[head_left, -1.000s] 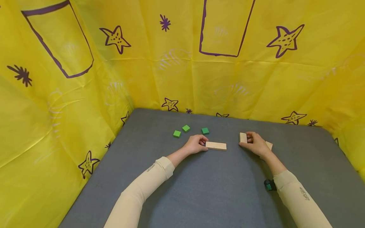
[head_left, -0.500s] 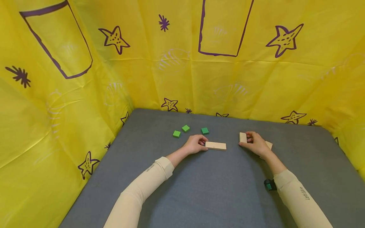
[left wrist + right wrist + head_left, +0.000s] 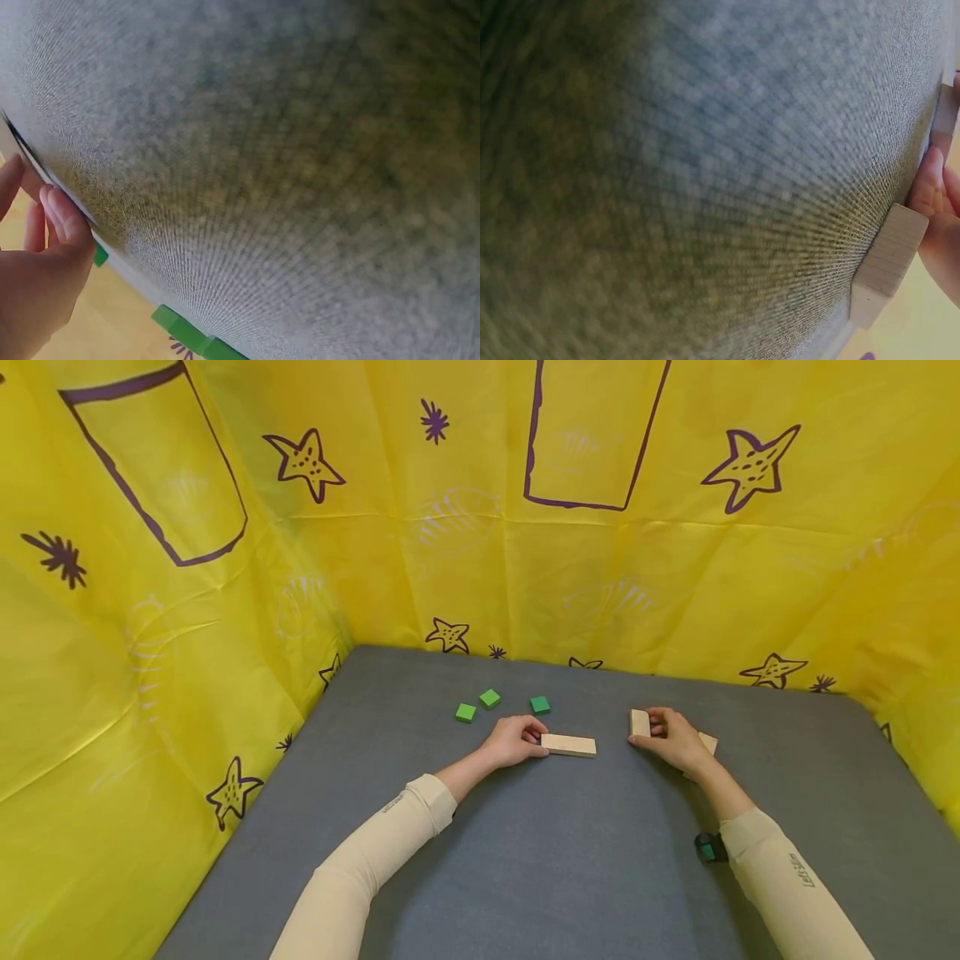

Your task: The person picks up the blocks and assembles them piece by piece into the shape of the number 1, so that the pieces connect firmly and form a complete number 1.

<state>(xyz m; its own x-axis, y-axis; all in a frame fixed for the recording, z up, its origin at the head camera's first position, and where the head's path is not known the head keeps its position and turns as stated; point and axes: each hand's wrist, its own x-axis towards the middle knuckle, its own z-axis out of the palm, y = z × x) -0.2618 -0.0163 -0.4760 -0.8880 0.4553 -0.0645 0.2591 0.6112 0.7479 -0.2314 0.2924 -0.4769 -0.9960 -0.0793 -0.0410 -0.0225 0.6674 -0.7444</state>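
Observation:
My left hand (image 3: 516, 741) pinches the left end of a long, flat wooden block (image 3: 570, 744) that lies crosswise on the grey table. In the left wrist view, thumb and fingertips (image 3: 69, 214) sit at the end of that pale block (image 3: 31, 178). To the right, my right hand (image 3: 672, 739) grips a second wooden block (image 3: 639, 723), its short pale face turned left. Another wooden block (image 3: 707, 742) lies behind the right wrist and is partly hidden by it; in the right wrist view a wooden block (image 3: 892, 247) shows close beside the hand.
Two light green blocks (image 3: 466, 712) and a darker green block (image 3: 540, 705) lie beyond the left hand. A dark strap-like item with a green part (image 3: 706, 847) shows by the right cuff. Yellow patterned cloth (image 3: 480, 568) walls the grey table (image 3: 540, 860) at back and sides.

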